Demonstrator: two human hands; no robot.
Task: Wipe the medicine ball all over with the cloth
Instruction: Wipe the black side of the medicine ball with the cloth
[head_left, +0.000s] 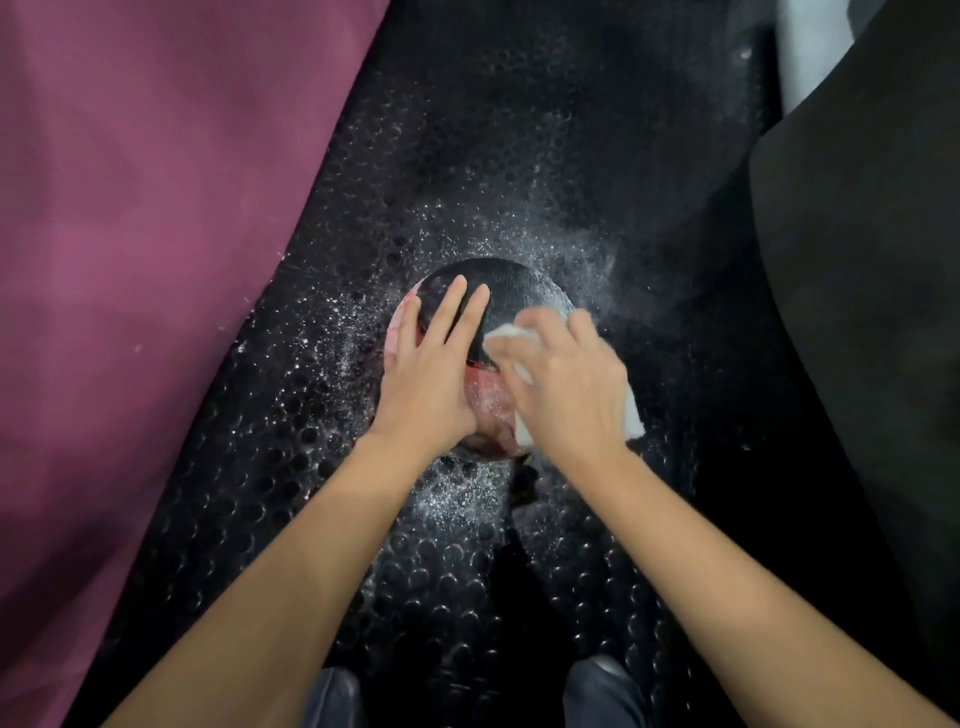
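Note:
A black and pink medicine ball sits on the studded black floor mat at the centre of the view. My left hand lies flat on the ball's left side, fingers straight and spread, steadying it. My right hand grips a white cloth and presses it against the ball's right side; the cloth shows above the fingers and behind the wrist. Both hands hide much of the ball's near face.
White specks and droplets dust the black rubber mat around the ball. A purple mat fills the left side. A dark padded surface rises on the right. My shoes show at the bottom edge.

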